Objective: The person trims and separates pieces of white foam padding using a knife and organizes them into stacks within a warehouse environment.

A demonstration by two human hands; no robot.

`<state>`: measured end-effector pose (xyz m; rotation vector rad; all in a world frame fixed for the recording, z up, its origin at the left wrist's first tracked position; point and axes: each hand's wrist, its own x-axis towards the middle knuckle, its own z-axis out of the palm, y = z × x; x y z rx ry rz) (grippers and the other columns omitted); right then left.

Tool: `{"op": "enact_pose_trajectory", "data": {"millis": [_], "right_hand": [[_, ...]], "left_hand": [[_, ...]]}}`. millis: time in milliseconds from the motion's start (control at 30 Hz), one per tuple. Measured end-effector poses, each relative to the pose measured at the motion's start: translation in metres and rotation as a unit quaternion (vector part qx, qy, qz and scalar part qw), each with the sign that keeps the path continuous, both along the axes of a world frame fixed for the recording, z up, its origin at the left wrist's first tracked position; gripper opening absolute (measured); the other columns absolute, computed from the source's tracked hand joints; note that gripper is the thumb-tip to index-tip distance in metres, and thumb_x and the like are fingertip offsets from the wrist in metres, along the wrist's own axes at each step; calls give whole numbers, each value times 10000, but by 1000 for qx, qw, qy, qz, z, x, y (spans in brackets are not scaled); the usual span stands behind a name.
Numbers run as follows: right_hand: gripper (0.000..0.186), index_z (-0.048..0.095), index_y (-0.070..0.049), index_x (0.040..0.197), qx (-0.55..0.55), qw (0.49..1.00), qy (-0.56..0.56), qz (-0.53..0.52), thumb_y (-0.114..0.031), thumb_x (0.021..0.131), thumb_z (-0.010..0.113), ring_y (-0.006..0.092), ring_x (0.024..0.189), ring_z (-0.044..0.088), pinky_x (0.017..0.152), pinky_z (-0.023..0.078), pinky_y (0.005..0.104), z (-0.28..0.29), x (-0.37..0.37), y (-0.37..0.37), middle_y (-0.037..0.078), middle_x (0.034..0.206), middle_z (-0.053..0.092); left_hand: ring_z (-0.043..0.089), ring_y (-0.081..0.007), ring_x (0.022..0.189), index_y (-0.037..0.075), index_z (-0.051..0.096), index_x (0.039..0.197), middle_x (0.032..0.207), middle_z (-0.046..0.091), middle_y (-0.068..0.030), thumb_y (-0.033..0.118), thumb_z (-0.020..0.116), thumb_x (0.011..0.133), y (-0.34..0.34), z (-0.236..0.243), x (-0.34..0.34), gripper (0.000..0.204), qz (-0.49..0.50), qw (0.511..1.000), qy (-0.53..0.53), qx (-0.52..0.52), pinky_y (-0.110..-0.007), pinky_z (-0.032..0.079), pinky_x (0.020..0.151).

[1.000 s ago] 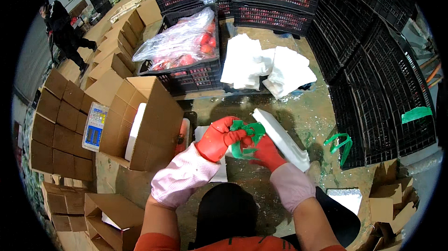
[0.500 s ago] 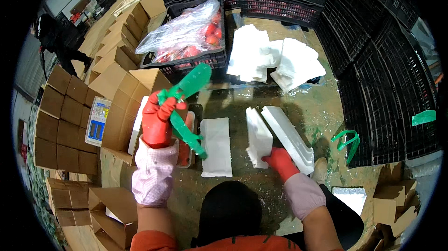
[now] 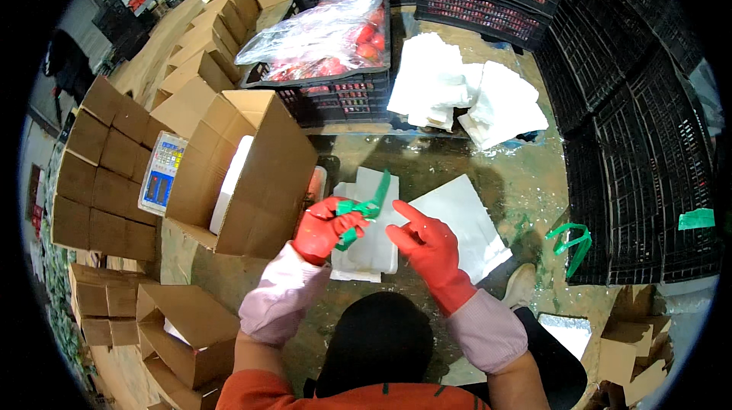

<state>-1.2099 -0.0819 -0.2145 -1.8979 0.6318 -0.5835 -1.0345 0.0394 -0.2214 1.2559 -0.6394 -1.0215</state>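
Just left of centre, my left hand (image 3: 326, 228) in a red rubber glove is closed on a crumpled green plastic strip (image 3: 366, 209). My right hand (image 3: 424, 246), also red-gloved, is open, index finger extended, right of the strip. Beneath the hands lie white rectangular pieces (image 3: 366, 250) and a wider white sheet (image 3: 473, 227). An open cardboard box (image 3: 271, 181) stands to the left, a white piece inside it. Behind it a tray with red contents is partly hidden.
A blue-faced scale (image 3: 160, 181) and cardboard boxes (image 3: 107, 173) line the left. Black crates (image 3: 625, 181) stack along the right. A crate of red produce (image 3: 328, 97) under plastic and white sheets (image 3: 427, 74) lie ahead. A green loop (image 3: 572, 242) lies right. A person in black (image 3: 65, 67) is far left.
My left hand moved down and right with the green strip. My right hand let go of the white piece and moved left and up. The white pieces now lie flatter.
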Motion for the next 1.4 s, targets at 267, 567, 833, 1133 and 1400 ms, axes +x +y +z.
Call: {"op": "enact_pose_trajectory", "data": {"millis": [267,567,833,1133,1400], "right_hand": [[194,622,-165,968,-294,945,143,28,-244,817,529,307,642,602,556,462,436,14,-24,-33,97,695,626],[217,658,-127,873,-199,896,392,65,-278,826,509,327,773,627,657,486,433,46,-58,-55,109,829,655],[282,551,54,1059,224,900,285,-243,-65,807,589,236,541,626,434,499,326,-6,-231,-146,165,833,638],[199,574,-19,952,185,826,139,-514,-76,767,531,173,598,639,489,491,298,-112,-353,-252,83,720,648],[318,602,-65,1030,-67,773,504,-380,-89,717,552,327,939,603,788,470,359,-248,-396,-211,168,965,637]], "left_hand": [[584,-113,756,-10,632,989,868,642,-69,74,634,836,-48,11,-39,174,-187,970,-146,-48,-248,476,682],[422,-267,1237,93,613,1127,1166,585,-124,37,727,671,-58,31,-66,474,-244,943,-224,1,-372,363,988],[498,-241,1121,70,290,1395,1383,363,-151,300,638,795,-11,-10,32,730,71,992,-96,-35,-335,411,902],[585,-206,920,111,372,1339,1146,554,-88,502,610,802,23,-88,26,705,80,983,78,142,-337,467,773],[597,-192,893,117,397,1320,1135,562,-92,385,501,908,11,-111,-4,503,55,965,97,237,-320,476,771]]}}
